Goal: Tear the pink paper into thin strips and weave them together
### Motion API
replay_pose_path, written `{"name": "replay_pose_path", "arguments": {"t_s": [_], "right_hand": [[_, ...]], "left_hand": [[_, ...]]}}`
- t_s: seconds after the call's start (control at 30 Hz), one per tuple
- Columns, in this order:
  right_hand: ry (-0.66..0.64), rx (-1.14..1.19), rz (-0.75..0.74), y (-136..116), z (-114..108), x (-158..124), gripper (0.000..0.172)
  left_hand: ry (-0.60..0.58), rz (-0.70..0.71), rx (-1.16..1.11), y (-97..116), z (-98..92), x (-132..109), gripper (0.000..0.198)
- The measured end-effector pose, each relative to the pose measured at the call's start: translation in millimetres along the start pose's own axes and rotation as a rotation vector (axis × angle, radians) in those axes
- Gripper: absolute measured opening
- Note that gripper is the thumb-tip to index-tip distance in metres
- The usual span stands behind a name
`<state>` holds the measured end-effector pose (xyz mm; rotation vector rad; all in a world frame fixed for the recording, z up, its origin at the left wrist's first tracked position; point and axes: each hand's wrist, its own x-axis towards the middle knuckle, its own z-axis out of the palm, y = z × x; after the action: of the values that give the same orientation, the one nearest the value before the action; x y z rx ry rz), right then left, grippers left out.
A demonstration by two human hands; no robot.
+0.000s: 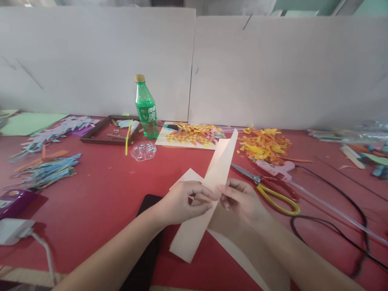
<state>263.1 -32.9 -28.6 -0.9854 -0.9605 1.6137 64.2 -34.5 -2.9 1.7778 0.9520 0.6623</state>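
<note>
My left hand (184, 202) and right hand (242, 200) pinch a long pale-peach paper strip (220, 161). Folding, I judge; its edges need aligning.

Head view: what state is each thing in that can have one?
paper strip: held up at a slant, pinched from both sides.
left hand: shut on the paper strip.
right hand: shut on the paper strip.
green bottle: upright, capped.
scissors: lying flat, blades shut.

Left hand (184, 204), right hand (242, 202) bare; fingers (202, 198) slender; forearms bare, back from fingers to frame edge.
</note>
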Motion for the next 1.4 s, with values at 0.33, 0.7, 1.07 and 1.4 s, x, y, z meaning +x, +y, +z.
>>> {"name": "replay_pose_path", "arguments": {"t_s": [0.33,0.7,1.07,1.4], "right_hand": [[0.115,0.069,-0.108,-7,-2,2,0.023],[0.144,0.092,-0.133,-13,-5,6,0.025],[-0.015,-0.065,-0.037,2,4,-3,0.025],[0.113,0.022,-0.07,-5,-2,4,0.028]], "left_hand": [[-0.1,0.076,0.016,4,-3.4,-3,0.044],[-0.134,0.125,0.044,2,-0.4,-6,0.055],[0.027,0.085,-0.046,-2,4.1,1,0.024],[-0.113,0.014,0.046,-1,3.6,-2,0.036]]}}
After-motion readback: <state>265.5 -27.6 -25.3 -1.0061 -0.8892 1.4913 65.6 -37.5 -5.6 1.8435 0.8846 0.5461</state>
